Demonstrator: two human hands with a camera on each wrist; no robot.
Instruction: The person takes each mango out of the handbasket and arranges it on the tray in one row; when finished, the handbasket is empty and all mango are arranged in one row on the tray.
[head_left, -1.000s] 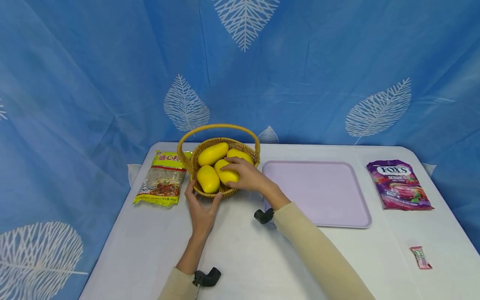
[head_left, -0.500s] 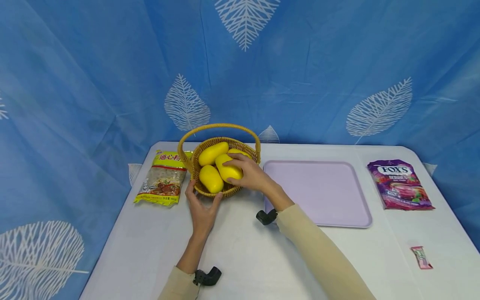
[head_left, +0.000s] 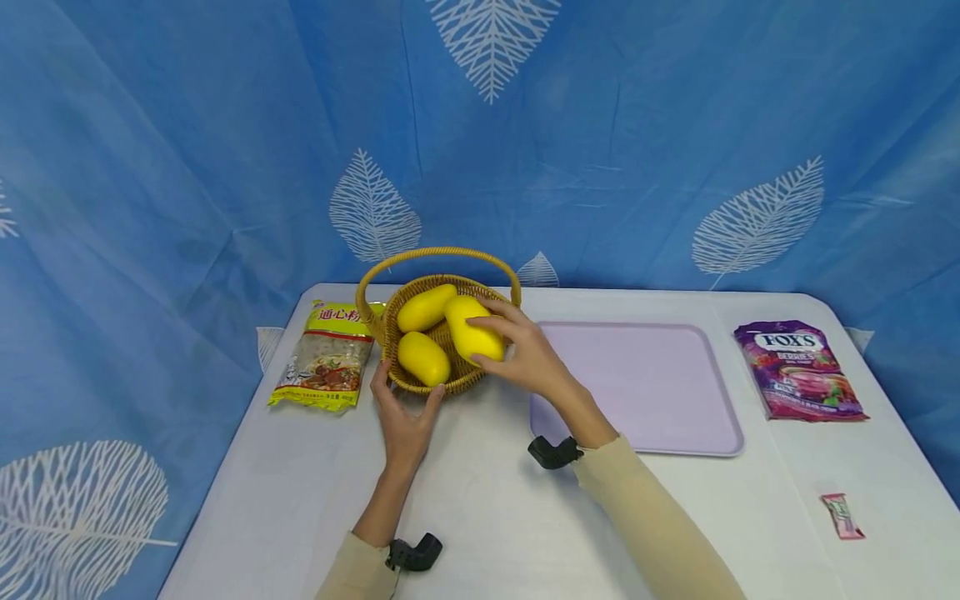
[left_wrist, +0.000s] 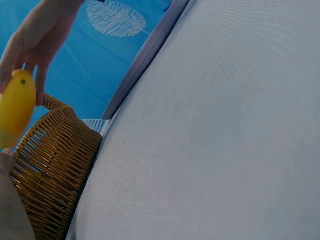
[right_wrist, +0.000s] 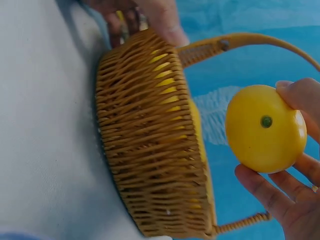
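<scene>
My right hand (head_left: pixel 528 354) grips a yellow mango (head_left: pixel 472 329) between thumb and fingers, over the right side of a wicker basket (head_left: pixel 467 382). In the right wrist view this mango (right_wrist: pixel 265 129), with its green stem end, is apart from the basket wall (right_wrist: pixel 150 140). Two more mangoes lie inside, one at the back left (head_left: pixel 426 308) and one at the front (head_left: pixel 424 358); the held mango covers the basket's right part. My left hand (head_left: pixel 405 429) holds the basket's near left side, with thumb and fingers spread along its rim.
Left of the basket lies a yellow-edged pasta bag (head_left: pixel 326 358). A lilac tray (head_left: pixel 637 383) is to the right, partly behind the right forearm. Farther right are a purple candy bag (head_left: pixel 798 371) and a small wrapped candy (head_left: pixel 842 516). The basket's tall handle (head_left: pixel 442 252) arches over its back.
My right hand has lifted the mango up out of its spot and carried it rightward. The front mango has rolled slightly right. My left hand stays put on the basket.
</scene>
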